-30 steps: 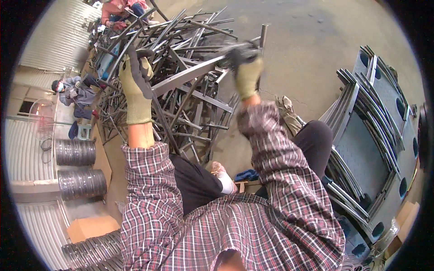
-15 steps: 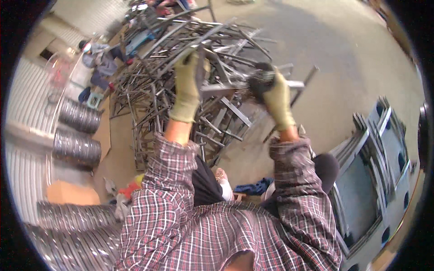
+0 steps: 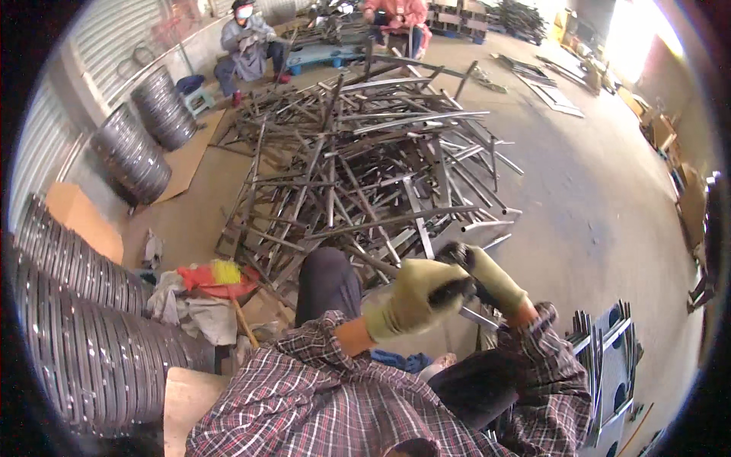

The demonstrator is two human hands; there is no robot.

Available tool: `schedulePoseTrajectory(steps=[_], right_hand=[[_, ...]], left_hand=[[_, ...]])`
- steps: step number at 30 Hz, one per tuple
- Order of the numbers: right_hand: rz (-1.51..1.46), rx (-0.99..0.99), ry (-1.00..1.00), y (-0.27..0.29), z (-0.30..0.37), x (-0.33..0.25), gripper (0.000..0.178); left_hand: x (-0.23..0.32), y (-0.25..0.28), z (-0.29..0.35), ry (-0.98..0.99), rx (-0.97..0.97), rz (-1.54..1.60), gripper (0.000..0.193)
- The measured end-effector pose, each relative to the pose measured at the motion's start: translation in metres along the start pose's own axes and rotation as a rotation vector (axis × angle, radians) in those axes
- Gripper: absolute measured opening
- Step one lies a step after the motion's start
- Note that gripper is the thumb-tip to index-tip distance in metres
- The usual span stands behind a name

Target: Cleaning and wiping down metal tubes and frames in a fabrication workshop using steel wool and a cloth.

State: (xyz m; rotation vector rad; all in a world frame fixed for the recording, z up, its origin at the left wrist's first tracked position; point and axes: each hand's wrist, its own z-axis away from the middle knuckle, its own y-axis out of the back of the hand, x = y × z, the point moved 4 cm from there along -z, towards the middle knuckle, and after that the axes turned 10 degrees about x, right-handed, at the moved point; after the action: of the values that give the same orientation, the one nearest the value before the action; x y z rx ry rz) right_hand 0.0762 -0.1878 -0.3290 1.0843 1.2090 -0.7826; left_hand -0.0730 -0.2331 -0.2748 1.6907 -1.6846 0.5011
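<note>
Both my hands wear yellow-green gloves with dark palms and are close together at the near right edge of a big heap of metal tube frames. My left hand is closed, its fingers curled toward my right. Beside it, my right hand is closed too. They grip a grey metal tube piece, part of which shows below the gloves. Most of that piece is hidden by the hands, so its full shape does not show.
Coiled-looking stacks of dark metal strips stand at left, near a red cloth and a yellow brush. Flat metal frames stack at lower right. Two people, one in grey, one in red, sit beyond the heap.
My hands have come down and rightward, nearer my body and closer together, with the metal tube piece. The view has swung left and up, showing more of the far room.
</note>
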Motion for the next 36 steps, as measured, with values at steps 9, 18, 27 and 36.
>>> schedulePoseTrajectory(steps=[9, 18, 27, 36], right_hand=[[-0.254, 0.108, 0.397, -0.033, -0.017, -0.031, 0.022], [0.742, 0.118, -0.092, 0.044, 0.057, 0.091, 0.021], [1.230, 0.057, -0.474, 0.116, 0.128, 0.131, 0.021], [0.644, 0.215, -0.223, 0.049, 0.086, 0.076, 0.026]], left_hand=[[0.000, -0.016, 0.004, -0.200, -0.011, 0.055, 0.029], [0.006, -0.007, 0.024, -0.181, -0.057, 0.071, 0.029], [-0.004, 0.012, 0.047, -0.147, -0.115, 0.061, 0.047], [0.003, 0.011, 0.042, -0.253, -0.064, -0.013, 0.028]])
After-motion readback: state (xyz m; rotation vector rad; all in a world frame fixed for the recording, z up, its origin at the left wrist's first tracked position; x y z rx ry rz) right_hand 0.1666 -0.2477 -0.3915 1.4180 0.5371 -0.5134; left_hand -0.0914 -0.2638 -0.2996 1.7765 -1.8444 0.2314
